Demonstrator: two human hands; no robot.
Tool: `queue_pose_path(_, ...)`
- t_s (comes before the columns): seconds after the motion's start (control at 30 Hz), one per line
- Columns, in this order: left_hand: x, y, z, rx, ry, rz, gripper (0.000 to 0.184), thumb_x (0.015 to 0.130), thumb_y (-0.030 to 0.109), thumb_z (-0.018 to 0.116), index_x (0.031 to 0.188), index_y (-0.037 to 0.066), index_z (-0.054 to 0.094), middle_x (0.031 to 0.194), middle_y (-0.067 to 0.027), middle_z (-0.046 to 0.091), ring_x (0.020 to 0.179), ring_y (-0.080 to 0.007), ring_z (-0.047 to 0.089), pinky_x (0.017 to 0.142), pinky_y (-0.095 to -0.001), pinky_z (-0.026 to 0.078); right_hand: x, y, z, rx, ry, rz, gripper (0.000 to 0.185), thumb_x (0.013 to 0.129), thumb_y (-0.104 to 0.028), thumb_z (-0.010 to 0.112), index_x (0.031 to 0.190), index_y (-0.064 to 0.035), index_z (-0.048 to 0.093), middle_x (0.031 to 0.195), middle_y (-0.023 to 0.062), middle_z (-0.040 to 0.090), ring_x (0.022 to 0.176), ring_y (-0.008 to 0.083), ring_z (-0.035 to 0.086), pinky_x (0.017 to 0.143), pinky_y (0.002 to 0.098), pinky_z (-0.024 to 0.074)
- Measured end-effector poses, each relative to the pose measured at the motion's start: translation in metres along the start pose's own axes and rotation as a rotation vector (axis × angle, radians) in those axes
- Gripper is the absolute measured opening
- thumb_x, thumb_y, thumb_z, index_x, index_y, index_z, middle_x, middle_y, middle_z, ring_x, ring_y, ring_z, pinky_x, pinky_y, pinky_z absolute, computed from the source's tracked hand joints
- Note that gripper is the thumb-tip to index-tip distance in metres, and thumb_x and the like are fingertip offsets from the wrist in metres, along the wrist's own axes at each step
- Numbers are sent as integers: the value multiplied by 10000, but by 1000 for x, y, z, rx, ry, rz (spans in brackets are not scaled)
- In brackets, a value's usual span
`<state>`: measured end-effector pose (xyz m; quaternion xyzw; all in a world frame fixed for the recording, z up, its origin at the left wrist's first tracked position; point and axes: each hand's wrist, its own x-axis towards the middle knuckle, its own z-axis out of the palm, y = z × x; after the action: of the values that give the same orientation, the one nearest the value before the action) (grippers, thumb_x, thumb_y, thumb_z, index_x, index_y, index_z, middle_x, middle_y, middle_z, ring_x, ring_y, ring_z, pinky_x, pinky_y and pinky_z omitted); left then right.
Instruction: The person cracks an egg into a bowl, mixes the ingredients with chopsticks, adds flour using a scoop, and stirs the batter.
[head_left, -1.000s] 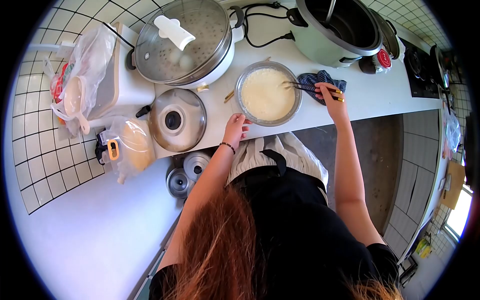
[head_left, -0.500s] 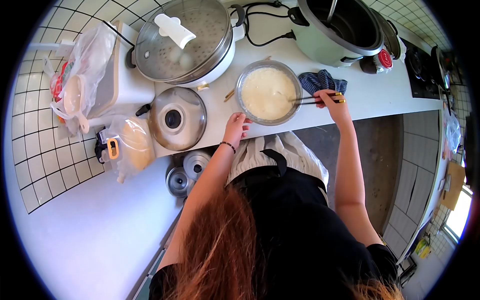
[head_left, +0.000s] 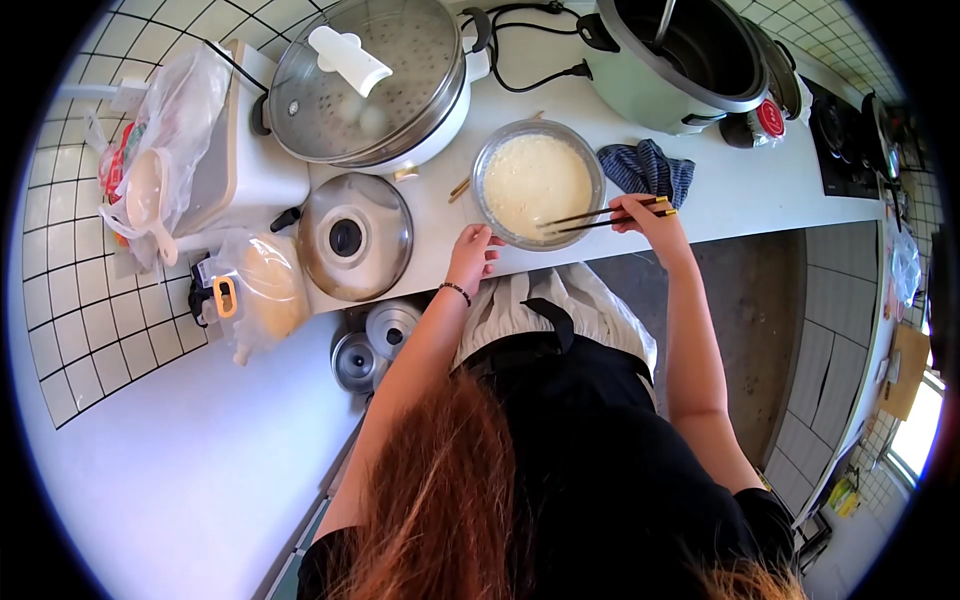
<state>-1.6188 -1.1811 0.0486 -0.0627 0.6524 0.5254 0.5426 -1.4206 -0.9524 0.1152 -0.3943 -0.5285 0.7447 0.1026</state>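
A round metal bowl of pale, bubbly batter stands at the counter's front edge. My right hand, to the right of the bowl, is closed around a pair of dark chopsticks with gold ends. Their tips dip into the batter near the bowl's front side. At the bowl's front left, my left hand has its fingers curled against the rim and steadies it. Behind my right hand lies a bunched dark blue striped cloth.
A lidded steamer stands at the back left, with a loose lid in front of it. The green cooker is open at the back right, near a black cable. A plastic bag sits at left.
My right hand has shifted slightly left and toward me. The chopstick tips have swept from the bowl's right side to its front. My left hand and the bowl have stayed put.
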Motion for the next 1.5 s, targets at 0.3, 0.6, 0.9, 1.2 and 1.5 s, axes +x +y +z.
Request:
queue_pose_path(0.3,2,-2,0,-4,-6,-6,160,919,271,461,979,125,487,821,-10,578,613,-60,459,452,-177,343,13,35,28,185,83,-28,243,905,-157,506,982,49,611,863,109,635,748,159,612,697,256,510)
queue_pose_path(0.6,2,-2,-1,3,-7,-7,159,921,271,455,970,123,488,818,-12,583,607,-63,462,445,-177,341,20,38,50,234,72,-35,260,916,-169,491,1009,55,585,900,120,617,807,175,600,747,263,494)
queue_pose_path(0.9,-1,2,1,2,1,-11,162,918,276,463,953,121,494,818,-13,583,613,-63,457,447,-176,339,36,42,52,283,99,-105,203,908,-131,501,984,27,602,879,90,621,784,146,601,735,250,500)
queue_pose_path(1.2,-1,1,1,-4,-3,-8,156,920,271,457,945,120,490,815,-13,579,609,-61,452,447,-174,334,48,37,50,313,125,-205,193,908,-122,495,975,20,608,884,89,623,795,143,599,737,252,495)
queue_pose_path(1.5,-1,0,0,-14,-10,-2,151,918,271,463,937,124,489,815,-12,576,608,-60,453,447,-174,334,46,29,42,99,54,-161,195,908,-126,498,976,13,616,880,77,633,780,128,598,743,242,489)
